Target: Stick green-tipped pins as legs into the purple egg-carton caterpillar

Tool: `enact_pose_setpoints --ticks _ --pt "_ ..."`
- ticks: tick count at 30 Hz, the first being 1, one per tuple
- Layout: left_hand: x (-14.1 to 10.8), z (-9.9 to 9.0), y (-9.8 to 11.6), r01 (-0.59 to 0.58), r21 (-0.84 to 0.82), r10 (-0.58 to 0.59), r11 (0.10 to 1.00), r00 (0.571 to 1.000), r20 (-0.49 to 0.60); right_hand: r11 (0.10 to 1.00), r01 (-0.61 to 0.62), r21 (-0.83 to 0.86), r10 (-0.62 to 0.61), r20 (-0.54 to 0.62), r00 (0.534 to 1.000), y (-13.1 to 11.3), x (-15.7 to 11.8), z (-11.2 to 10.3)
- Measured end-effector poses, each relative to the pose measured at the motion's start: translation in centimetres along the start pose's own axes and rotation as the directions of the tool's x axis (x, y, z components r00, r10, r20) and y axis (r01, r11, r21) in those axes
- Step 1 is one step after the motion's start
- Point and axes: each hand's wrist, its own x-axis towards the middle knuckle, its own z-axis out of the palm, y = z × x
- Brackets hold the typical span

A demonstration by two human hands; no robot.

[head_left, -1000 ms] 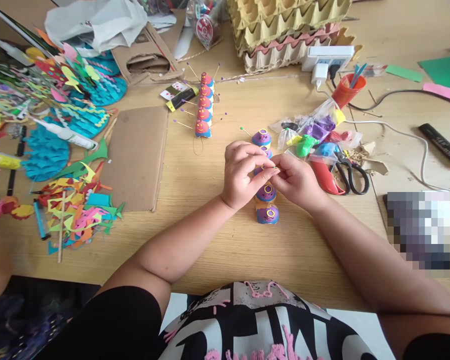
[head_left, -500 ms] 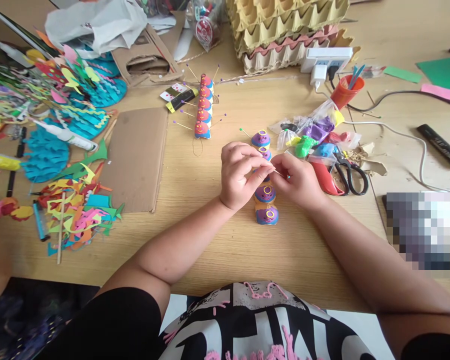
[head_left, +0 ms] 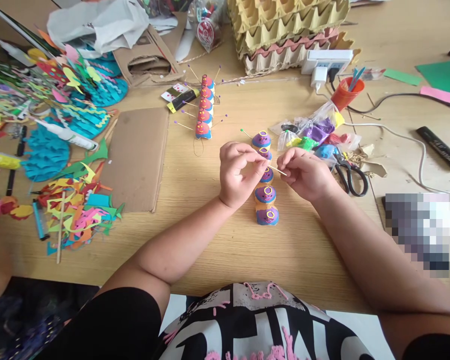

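Note:
My left hand (head_left: 240, 175) pinches a thin pale stick (head_left: 277, 170) like a toothpick, held slantwise above the table. My right hand (head_left: 305, 174) is at the stick's lower end, fingers half curled and slightly apart; I see nothing held in it. Beneath my hands lies an egg-carton caterpillar (head_left: 266, 194), its purple and blue bumps bearing small faces and yellow rings. A green-tipped stick (head_left: 246, 133) pokes out of its far end, and my left hand partly hides its middle. Farther off, a red and blue caterpillar (head_left: 204, 116) has several ball-tipped sticks along both sides.
Bags of coloured clay (head_left: 318, 131) and black-handled scissors (head_left: 350, 177) lie right of my hands, near an orange cup (head_left: 348, 93). On the left are a cardboard piece (head_left: 135, 160) and paper scraps (head_left: 84, 212). Egg trays (head_left: 288, 37) and a power strip (head_left: 330, 59) stand behind.
My right hand has drawn back to the right and loosened its pinch, baring more of the stick. My left hand keeps its hold on the stick, almost in place.

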Motion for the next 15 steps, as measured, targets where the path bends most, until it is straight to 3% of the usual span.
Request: enact_pose_setpoints --ticks 3,7,12,15 --pt "-0.08 -0.17 -0.01 -0.021 0.021 0.02 1.0 0.999 0.044 0.996 -0.073 -0.057 0.08 0.139 0.987 0.06 -0.12 -0.11" --pt "-0.28 -0.24 -0.42 0.004 0.102 -0.017 0.995 0.992 0.125 0.985 -0.034 -0.166 0.075 0.247 0.966 0.05 -0.29 -0.26" --pt "-0.2 -0.31 -0.36 0.0 0.134 -0.016 0.991 0.992 0.123 0.947 0.118 -0.3 -0.04 0.254 0.966 -0.22 -0.74 0.01" --pt "-0.08 -0.41 -0.07 0.004 0.104 -0.017 0.995 0.992 0.122 0.938 0.136 -0.318 -0.068 0.216 0.974 -0.1 -0.82 -0.09"
